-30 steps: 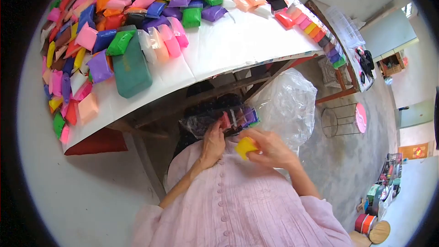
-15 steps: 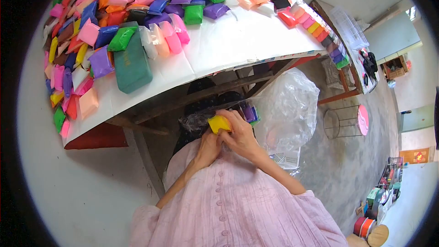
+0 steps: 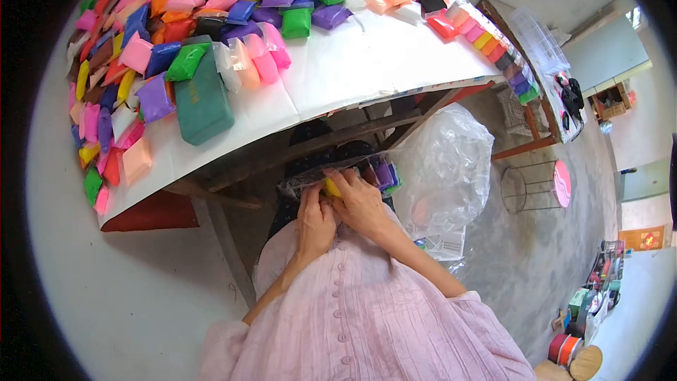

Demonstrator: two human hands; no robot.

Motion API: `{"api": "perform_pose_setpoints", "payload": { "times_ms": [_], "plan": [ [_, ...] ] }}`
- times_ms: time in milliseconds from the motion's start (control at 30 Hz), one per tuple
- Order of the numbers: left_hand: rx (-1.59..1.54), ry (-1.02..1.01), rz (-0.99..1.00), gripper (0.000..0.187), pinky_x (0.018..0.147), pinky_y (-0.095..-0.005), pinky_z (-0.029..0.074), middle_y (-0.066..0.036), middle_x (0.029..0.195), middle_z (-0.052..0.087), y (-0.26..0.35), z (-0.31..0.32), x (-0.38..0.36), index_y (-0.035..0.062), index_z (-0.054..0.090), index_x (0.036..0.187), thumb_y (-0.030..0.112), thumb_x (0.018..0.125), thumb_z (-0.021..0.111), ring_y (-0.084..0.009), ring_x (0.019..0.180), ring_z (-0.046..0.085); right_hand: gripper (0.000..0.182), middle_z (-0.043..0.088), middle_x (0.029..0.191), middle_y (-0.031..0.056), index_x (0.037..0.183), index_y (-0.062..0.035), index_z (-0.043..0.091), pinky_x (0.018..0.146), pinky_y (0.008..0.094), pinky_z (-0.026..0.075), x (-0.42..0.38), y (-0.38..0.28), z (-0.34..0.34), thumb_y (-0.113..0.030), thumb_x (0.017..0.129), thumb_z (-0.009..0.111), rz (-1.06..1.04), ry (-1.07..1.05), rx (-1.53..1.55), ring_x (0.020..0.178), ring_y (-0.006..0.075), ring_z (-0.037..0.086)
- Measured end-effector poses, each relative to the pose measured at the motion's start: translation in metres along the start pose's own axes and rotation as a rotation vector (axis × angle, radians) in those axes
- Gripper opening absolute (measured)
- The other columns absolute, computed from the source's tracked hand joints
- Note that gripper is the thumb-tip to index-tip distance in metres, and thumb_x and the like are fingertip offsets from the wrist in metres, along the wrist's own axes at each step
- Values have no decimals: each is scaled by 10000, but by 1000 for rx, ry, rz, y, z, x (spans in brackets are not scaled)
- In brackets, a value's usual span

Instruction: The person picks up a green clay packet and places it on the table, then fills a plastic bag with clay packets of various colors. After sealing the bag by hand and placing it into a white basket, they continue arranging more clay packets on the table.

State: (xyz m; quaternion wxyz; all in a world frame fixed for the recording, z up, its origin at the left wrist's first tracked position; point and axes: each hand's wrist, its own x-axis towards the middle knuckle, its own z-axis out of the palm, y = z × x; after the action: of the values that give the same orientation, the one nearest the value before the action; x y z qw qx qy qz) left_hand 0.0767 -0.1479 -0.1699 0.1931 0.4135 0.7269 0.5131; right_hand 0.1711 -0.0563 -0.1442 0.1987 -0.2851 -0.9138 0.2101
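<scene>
A yellow packet [image 3: 332,187] is mostly covered by my right hand [image 3: 361,201], whose fingers are closed on it over my lap. Close beside it, my left hand [image 3: 315,222] has its fingers together at the edge of a clear plastic bag [image 3: 300,182]; whether it also touches the packet is hidden. Purple, blue and green packets [image 3: 384,175] lie in clear plastic just right of my right hand. A large crumpled clear bag [image 3: 451,169] hangs further right.
The white-topped table [image 3: 338,70] ahead bears heaped coloured packets [image 3: 211,0], a green case [image 3: 202,102] and a row of packets [image 3: 493,49] at its right edge. A wire-framed stool with a pink top [image 3: 561,183] stands on the floor at right.
Both hands have moved slightly up and forward with the yellow packet, which is now mostly hidden. My left hand has turned, with its back showing and its fingers on the clear plastic.
</scene>
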Motion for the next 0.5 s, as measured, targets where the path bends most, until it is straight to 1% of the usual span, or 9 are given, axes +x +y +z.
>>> {"api": "perform_pose_setpoints", "payload": {
  "times_ms": [33, 133, 233, 333, 433, 500],
  "plan": [
    [-10, 36, 15, 374, 897, -453, 485, -263, 1171, 601, -3, 4, 2, -27, 559, 1209, -41, 843, 482, -425, 1044, 600, 556, 586, 1066, 165, 1278, -90, 508, 705, 439, 544, 1, 0, 1, -84, 745, 665, -4, 4, -20, 895, 352, 642],
    [35, -78, 10, 321, 903, -490, 465, -288, 1147, 563, -6, 2, 2, -49, 509, 1220, 33, 910, 502, -463, 1039, 561, 567, 577, 1076, 165, 1291, -93, 499, 697, 442, 549, 2, -6, -9, -61, 749, 659, 22, 22, 19, 884, 368, 643],
    [76, -132, -5, 335, 906, -491, 464, -297, 1154, 559, -6, -1, 2, -54, 509, 1232, 44, 911, 515, -466, 1048, 560, 646, 567, 1085, 164, 1364, -124, 454, 771, 451, 533, 1, -10, -24, -87, 755, 666, 93, -49, 19, 980, 385, 612],
    [88, -146, -29, 354, 909, -488, 465, -299, 1158, 558, -6, 0, 1, -57, 504, 1247, 51, 911, 523, -467, 1060, 559, 553, 547, 1083, 187, 1293, -104, 498, 674, 454, 547, -1, -2, -16, -42, 765, 651, 77, 18, -24, 874, 399, 635],
    [71, -139, -31, 369, 907, -486, 466, -300, 1144, 564, -7, 1, 2, -57, 504, 1255, 56, 905, 530, -468, 1055, 563, 541, 555, 1050, 195, 1280, -93, 502, 660, 452, 544, -4, -5, -14, -52, 764, 661, 114, 25, -40, 860, 388, 638],
    [95, -110, -21, 353, 901, -483, 470, -291, 1138, 570, -7, 2, 2, -55, 513, 1235, 59, 901, 531, -463, 1048, 570, 527, 573, 1030, 181, 1282, -88, 504, 686, 444, 540, -5, -3, -9, -96, 780, 662, 132, 13, -91, 881, 376, 634]
  ]
}}
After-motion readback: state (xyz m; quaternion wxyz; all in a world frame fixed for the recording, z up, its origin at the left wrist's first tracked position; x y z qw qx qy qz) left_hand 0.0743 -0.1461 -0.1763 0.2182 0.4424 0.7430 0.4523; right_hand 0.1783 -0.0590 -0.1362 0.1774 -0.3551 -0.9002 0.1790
